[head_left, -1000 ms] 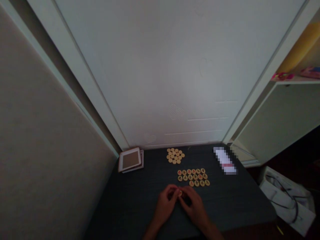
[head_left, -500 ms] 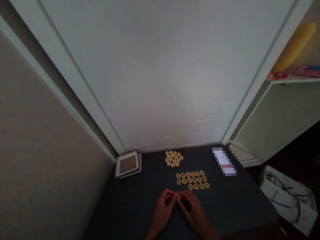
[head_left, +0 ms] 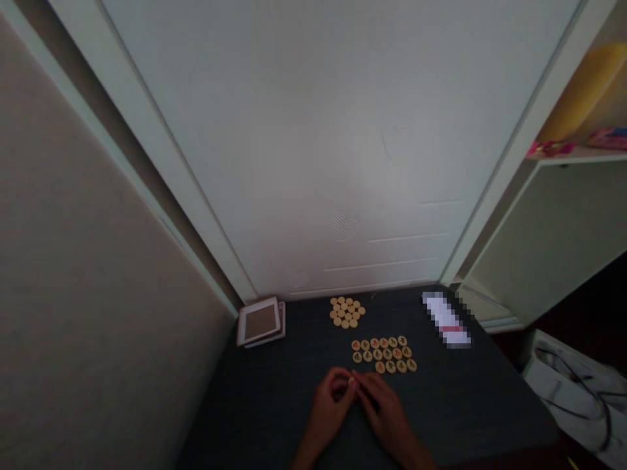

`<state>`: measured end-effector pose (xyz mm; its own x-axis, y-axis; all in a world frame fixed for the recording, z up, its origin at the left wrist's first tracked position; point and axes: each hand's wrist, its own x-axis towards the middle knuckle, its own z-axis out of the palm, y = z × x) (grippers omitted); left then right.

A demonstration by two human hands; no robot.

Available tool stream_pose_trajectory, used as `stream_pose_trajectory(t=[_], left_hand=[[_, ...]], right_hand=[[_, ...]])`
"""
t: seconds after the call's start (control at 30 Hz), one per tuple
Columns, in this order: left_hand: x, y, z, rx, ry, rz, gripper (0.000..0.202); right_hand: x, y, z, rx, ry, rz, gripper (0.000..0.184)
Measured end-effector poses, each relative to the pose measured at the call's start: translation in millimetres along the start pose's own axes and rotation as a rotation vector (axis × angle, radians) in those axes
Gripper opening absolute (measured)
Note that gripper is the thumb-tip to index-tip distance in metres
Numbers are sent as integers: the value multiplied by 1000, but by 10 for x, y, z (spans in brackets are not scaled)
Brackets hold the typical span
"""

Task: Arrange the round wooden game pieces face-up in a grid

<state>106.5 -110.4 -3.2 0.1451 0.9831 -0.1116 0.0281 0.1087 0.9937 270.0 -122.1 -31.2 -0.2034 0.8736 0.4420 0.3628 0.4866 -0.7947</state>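
Note:
Over the near part of the dark table, my left hand [head_left: 329,405] and my right hand [head_left: 386,410] meet at the fingertips. Both are closed around one small round Chinese chess piece [head_left: 351,380], mostly covered by the fingers. Just beyond them, Chinese chess pieces [head_left: 377,354] with red or black characters lie face up in three rows. The nearest row is shorter and sits toward the right. Farther back is a cluster of plain-topped pieces [head_left: 345,313], packed side by side with no characters showing.
A box or frame with a brown panel [head_left: 261,322] rests at the table's back left. At the back right lies a blurred white item [head_left: 445,320]. White door panels [head_left: 304,163] rise behind the table [head_left: 264,405]. A white box with cables [head_left: 573,391] stands at the right.
The view has shifted slightly, so most things sit a little farther right. My fingers have shifted around the piece, and less of it shows now. The rows and cluster are unchanged.

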Motion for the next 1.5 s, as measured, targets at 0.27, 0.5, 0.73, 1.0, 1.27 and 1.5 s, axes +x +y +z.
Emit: stream_pose_trajectory(t=[0.27, 0.5, 0.73, 1.0, 1.27, 1.5], left_hand=[[26, 34, 7, -44, -1, 10, 36], [12, 122, -2, -46, -54, -27, 39], [13, 53, 10, -7, -41, 1, 33], [6, 55, 29, 16, -14, 5, 35], [12, 14, 34, 27, -38, 0, 37], [9, 10, 73, 44, 21, 0, 36]], right_hand=[[-14, 22, 30, 9, 20, 23, 32], [30, -32, -20, 25, 10, 37, 33], [26, -48, -35, 68, -47, 45, 35], [22, -35, -5, 43, -11, 47, 36], [56, -104, -45, 82, -69, 48, 40], [17, -50, -3, 56, -39, 71, 33]])
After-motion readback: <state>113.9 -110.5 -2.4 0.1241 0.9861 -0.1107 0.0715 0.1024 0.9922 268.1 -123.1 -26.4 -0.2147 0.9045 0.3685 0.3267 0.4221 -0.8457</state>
